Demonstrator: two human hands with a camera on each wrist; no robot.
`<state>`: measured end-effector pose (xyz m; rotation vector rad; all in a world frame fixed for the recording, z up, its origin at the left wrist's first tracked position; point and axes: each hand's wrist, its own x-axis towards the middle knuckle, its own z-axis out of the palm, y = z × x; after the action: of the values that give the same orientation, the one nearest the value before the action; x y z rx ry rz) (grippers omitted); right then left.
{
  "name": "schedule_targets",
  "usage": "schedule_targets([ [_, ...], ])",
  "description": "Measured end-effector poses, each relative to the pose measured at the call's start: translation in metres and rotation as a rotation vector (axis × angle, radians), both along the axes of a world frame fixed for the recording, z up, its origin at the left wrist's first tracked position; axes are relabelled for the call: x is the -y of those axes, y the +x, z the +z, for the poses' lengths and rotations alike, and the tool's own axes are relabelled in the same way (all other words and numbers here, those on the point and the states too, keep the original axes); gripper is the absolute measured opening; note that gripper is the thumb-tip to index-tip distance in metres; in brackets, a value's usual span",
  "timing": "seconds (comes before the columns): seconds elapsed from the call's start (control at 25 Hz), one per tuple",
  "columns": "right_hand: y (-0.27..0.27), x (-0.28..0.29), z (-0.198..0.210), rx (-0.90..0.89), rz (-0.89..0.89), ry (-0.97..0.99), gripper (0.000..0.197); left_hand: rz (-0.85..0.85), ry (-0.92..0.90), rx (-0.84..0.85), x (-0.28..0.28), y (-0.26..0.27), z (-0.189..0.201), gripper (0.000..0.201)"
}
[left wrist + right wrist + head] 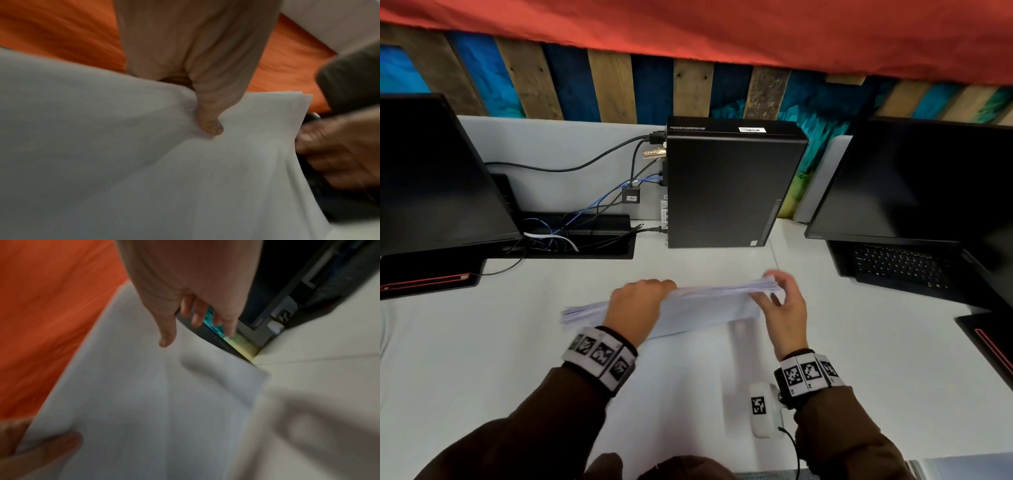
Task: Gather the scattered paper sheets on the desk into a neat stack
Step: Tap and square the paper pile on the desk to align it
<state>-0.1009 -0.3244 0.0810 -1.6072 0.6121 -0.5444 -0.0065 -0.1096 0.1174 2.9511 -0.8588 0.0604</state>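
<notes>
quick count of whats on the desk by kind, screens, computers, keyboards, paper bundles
monitors: 2
desktop computer: 1
keyboard: 1
paper bundle: 1, gripped by the left hand, with the right hand at its other end
total: 5

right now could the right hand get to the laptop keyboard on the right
Probably yes: the right hand is open at the paper stack, and bare desk lies between it and the laptop keyboard.
</notes>
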Motion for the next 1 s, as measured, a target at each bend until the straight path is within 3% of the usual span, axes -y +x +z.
schedule_targets([
  [0.08,0.001,-0.005,-0.002,-0.106,-0.100,0.102,0.085,0.063,-0.305,-0.008,-0.019,0.010,0.014,0.030],
  [0.16,0.001,-0.013,-0.007,-0.191,0.021,0.359,0.100,0.103,-0.698,-0.214,-0.040,0.013,0.019,0.028],
  [0.24,0.004,-0.021,-0.005,-0.114,0.222,0.596,0.083,0.150,-1.021,-0.414,-0.051,0.007,0.019,0.017],
  [0.28,0.007,-0.024,0.003,-0.053,0.303,0.617,0.073,0.165,-1.129,-0.477,-0.051,0.001,0.019,0.009],
  [0.32,0.009,-0.025,0.011,0.005,0.341,0.564,0.063,0.167,-1.209,-0.512,-0.050,-0.003,0.016,0.017],
  [0.44,0.015,-0.027,0.037,0.118,0.315,0.287,0.022,0.180,-1.337,-0.511,-0.048,-0.008,0.009,0.027],
  [0.56,0.013,-0.029,0.032,0.139,0.318,0.196,0.022,0.228,-1.392,-0.536,-0.049,-0.007,-0.008,0.027],
  [0.76,0.008,-0.046,-0.003,-0.046,0.286,0.225,0.022,0.358,-1.387,-0.611,-0.047,-0.009,-0.038,0.034],
  [0.84,0.013,-0.049,0.002,-0.037,0.249,0.220,0.017,0.367,-1.384,-0.574,-0.042,-0.007,-0.034,0.020],
  [1.0,0.016,-0.039,0.025,0.038,0.282,0.204,0.017,0.310,-1.444,-0.537,-0.041,-0.008,-0.020,0.021],
])
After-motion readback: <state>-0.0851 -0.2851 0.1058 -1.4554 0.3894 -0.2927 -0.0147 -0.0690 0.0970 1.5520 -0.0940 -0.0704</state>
